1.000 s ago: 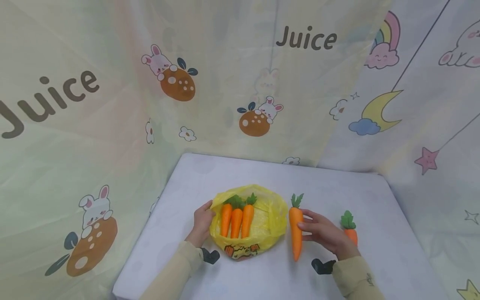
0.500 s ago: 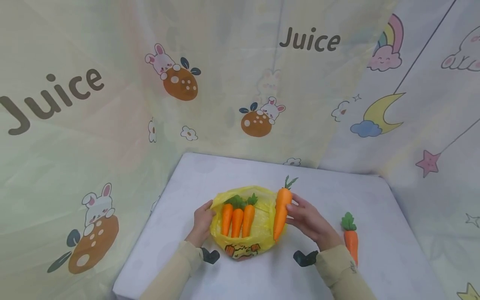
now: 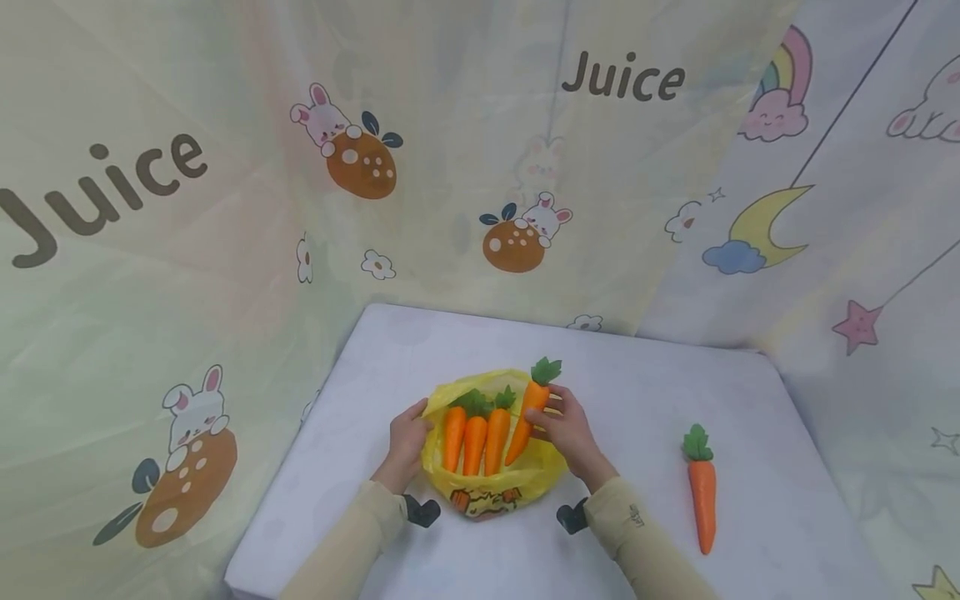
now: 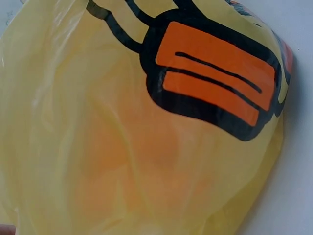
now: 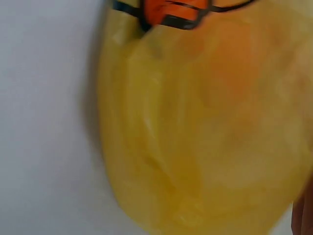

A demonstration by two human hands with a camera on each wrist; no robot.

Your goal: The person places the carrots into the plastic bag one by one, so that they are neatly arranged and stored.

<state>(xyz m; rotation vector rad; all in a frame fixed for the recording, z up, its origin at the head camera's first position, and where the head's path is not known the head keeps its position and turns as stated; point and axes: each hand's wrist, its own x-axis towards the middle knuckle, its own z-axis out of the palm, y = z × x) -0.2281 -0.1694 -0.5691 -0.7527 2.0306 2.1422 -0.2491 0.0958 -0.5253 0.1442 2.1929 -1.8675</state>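
A yellow plastic bag (image 3: 457, 482) stands with its mouth open, and 3 orange carrots (image 3: 475, 442) with green tops lie side by side in it. My left hand (image 3: 408, 442) pinches the bag's left rim. With fingers and thumb my right hand (image 3: 568, 429) holds another carrot (image 3: 528, 417), tilted, its tip down inside the bag mouth and its leaves above the rim. Both wrist views are filled by the bag's printed side (image 4: 137, 147), with orange showing dimly through the plastic; only a sliver of each hand appears there.
One more carrot (image 3: 702, 500) lies on the white table (image 3: 637, 375) to the right of the bag. Printed cloth (image 3: 450, 167) hangs behind and on both sides of the table.
My right hand has carried its carrot leftward, from beside the bag to over and into its mouth. The left hand stays at the rim. The lone carrot on the right is now fully uncovered.
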